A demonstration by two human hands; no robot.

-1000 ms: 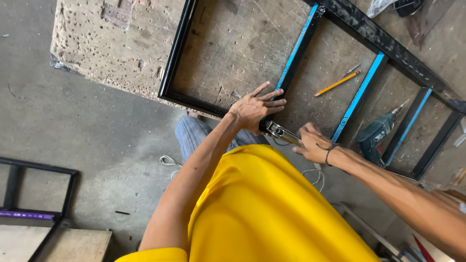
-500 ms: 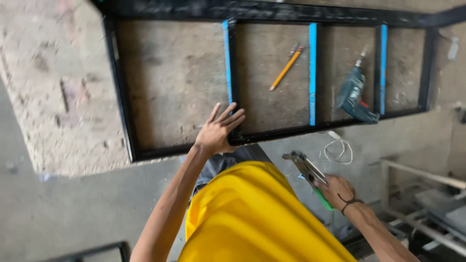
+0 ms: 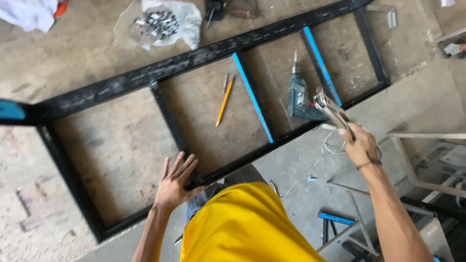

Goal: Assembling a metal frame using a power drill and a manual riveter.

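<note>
left hand [image 3: 174, 187] — flat, fingers spread on black metal frame [image 3: 121, 83] | right hand [image 3: 359, 145] — clenched round rivet tool [image 3: 331, 110], just beside the drill [image 3: 298, 99] | clear bag [image 3: 162, 22] of small metal pieces beyond frame

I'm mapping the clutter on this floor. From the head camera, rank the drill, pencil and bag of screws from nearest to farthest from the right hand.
1. Drill, just left of the right hand.
2. Pencil, further left, inside the frame.
3. Bag of screws, far upper left, beyond the frame.
</note>
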